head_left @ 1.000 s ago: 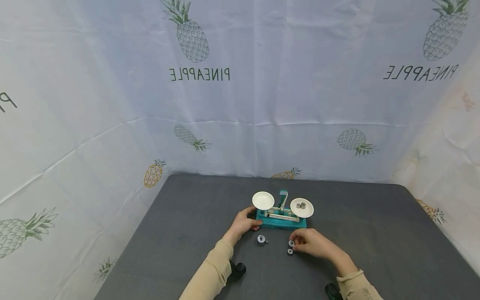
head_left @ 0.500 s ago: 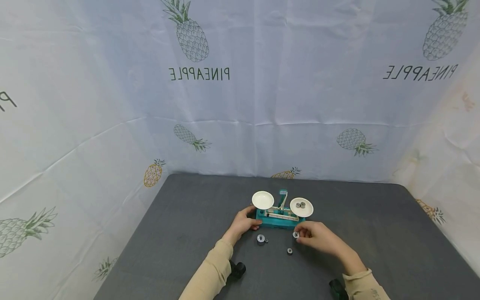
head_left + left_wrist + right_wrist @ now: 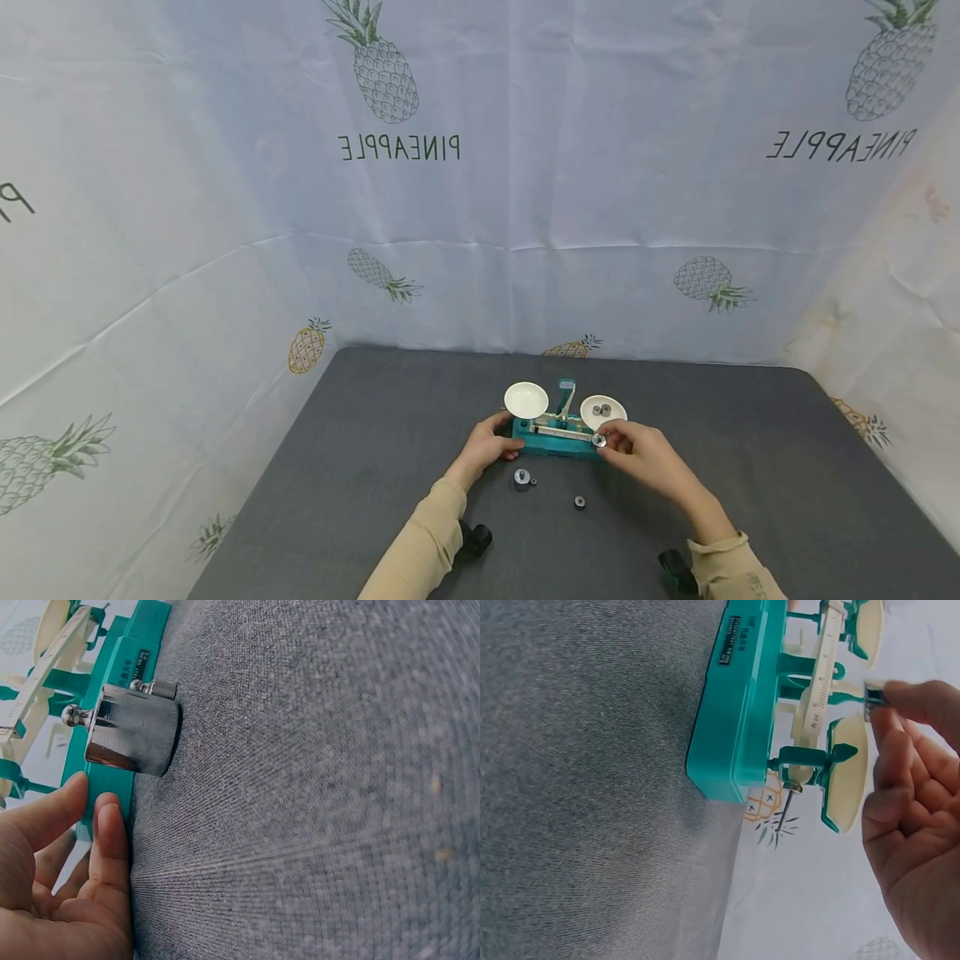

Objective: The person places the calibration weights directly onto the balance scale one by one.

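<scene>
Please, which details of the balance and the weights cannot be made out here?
Right pan, head view: near edge hidden by the right hand.
Held weight, right wrist view: partly covered by the same hand.
Small weight, left wrist view: partly behind the large weight.
Two weights on the right pan, head view: too small to show markings.
Label, right wrist view: print too small.

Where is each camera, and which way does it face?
Head: head-worn, facing forward and down at a dark grey table and teal plastic balance scale; beige sleeves, left grip, right grip show.
Left wrist: worn there, facing the scale and a shiny silver cylindrical weight; left grip shows.
Right wrist: worn there, facing the scale; right grip shows, pinching a small round silver weight.
Shared: both wrist views, tipped sideways, show the scale.
</scene>
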`<state>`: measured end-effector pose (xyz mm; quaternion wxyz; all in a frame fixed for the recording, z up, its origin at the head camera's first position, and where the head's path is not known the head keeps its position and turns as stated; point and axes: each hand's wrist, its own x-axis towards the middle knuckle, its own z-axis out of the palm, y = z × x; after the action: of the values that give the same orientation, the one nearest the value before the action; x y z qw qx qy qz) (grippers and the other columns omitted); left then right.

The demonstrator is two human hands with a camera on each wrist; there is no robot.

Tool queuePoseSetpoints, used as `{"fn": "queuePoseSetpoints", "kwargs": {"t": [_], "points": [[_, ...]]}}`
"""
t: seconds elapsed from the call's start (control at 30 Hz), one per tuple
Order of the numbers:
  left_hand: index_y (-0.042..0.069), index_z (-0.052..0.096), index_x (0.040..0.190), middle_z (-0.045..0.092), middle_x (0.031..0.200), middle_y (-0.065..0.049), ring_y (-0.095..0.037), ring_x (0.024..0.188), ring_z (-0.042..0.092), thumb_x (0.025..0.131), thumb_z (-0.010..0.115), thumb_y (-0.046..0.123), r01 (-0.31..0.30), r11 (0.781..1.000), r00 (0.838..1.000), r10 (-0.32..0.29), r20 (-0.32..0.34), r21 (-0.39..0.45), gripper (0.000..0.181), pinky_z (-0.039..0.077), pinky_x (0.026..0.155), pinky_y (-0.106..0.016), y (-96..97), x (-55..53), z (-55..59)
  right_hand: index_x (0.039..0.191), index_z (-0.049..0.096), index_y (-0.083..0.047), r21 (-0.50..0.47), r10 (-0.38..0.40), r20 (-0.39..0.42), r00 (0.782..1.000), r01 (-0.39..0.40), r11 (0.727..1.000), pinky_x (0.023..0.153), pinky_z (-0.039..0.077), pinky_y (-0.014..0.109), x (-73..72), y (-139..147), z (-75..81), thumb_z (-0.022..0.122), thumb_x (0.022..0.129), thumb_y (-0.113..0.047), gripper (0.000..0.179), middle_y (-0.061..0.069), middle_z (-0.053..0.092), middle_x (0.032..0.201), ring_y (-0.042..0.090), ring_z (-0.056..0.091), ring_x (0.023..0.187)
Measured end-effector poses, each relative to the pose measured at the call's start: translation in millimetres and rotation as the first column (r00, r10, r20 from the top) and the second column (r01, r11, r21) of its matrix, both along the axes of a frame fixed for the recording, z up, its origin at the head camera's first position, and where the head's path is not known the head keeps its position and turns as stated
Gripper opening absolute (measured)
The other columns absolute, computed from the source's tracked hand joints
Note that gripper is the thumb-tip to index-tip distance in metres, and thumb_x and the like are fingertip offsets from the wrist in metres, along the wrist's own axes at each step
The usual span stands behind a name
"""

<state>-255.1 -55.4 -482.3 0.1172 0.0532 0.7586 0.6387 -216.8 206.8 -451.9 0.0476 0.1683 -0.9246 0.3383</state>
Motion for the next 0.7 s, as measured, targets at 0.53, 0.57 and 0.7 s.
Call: {"fn": "queuePoseSetpoints", "kwargs": {"t": [0.53, 0.57, 0.7], "points": [[-0.002, 0.050, 0.130, 0.048, 0.132, -0.026, -0.012, 0.064, 0.062, 0.079, 0.066, -0.003, -0.011, 1.000, 1.000, 0.011, 0.004, -0.003, 0.053, 0.057, 0.067, -0.037, 0.9, -1.0, -1.6, 0.105, 0.065, -0.005, -0.002, -0.188, -0.041, 0.981, 0.188, 0.982, 0.053, 0.039, 0.022, -17.3, -1, 9.3, 0.066, 0.085, -0.019, 0.025, 0.001, 0.063, 0.081, 0.008, 0.047, 0.064], [-0.003, 0.050, 0.130, 0.048, 0.132, -0.026, -0.012, 0.064, 0.062, 0.079, 0.066, -0.003, -0.011, 1.000, 1.000, 0.011, 0.004, -0.004, 0.053, 0.057, 0.067, -0.037, 1.0, -0.9, -1.5, 0.105, 0.065, -0.005, 0.006, -0.187, -0.036, 0.982, 0.187, 0.982, 0.053, 0.039, 0.022, -18.5, -1, 9.6, 0.066, 0.085, -0.020, 0.025, 0.001, 0.063, 0.081, 0.008, 0.047, 0.064], [-0.003, 0.050, 0.130, 0.048, 0.132, -0.026, -0.012, 0.065, 0.062, 0.079, 0.066, -0.003, -0.009, 1.000, 1.000, 0.009, 0.009, -0.001, 0.054, 0.057, 0.067, -0.037, 1.0, -0.7, -1.1, 0.104, 0.065, -0.005, 0.019, -0.174, -0.006, 0.985, 0.175, 0.984, 0.054, 0.039, 0.024, -22.4, -2, 10.2, 0.066, 0.086, -0.023, 0.026, 0.002, 0.064, 0.082, 0.009, 0.048, 0.064]]}}
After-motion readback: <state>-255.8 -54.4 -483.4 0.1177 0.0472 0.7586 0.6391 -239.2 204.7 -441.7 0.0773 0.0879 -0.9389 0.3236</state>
